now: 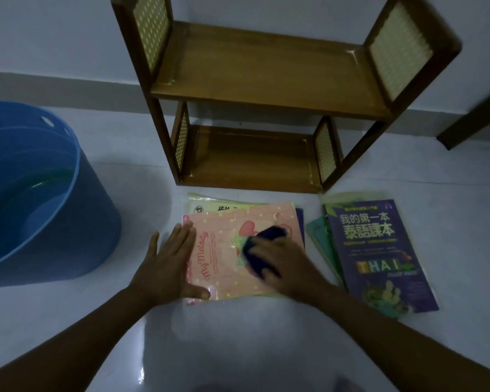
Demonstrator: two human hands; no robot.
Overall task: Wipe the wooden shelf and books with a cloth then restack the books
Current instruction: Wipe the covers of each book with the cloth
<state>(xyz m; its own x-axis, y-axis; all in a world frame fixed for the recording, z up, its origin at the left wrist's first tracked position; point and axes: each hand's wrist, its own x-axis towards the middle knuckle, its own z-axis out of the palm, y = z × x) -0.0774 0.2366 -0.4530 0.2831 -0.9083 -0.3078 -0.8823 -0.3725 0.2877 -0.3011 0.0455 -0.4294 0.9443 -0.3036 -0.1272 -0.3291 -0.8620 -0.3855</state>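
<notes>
Head view. Dim room, pale glossy floor [68, 321].

Wooden shelf [266, 80] stands on the floor against the wall, two tiers, both bare; woven cane panels in the side frames.

Just in front of the shelf's lower tier, a stack of books lies flat on the floor. Top one is a pink book [221, 250], "My Melody" printed along its cover. A yellowish cover and a dark blue edge show beneath it.

Left hand [167, 264]: flat, fingers straight and spread, pressing on the pink book's left edge, palm partly on the floor.

Right hand [280, 264]: fingers curled over a dark blue cloth [263, 241], holding it down on the pink cover, right of centre. Hand blurred.

Right of that stack, apart from it, a second pile: purple Thai textbook [376, 250] on top, teal books [320, 239] fanned out under its left side.

Blue plastic tub [82, 222] stands on the floor at far left.

Dark furniture leg [475, 120] at right edge.
</notes>
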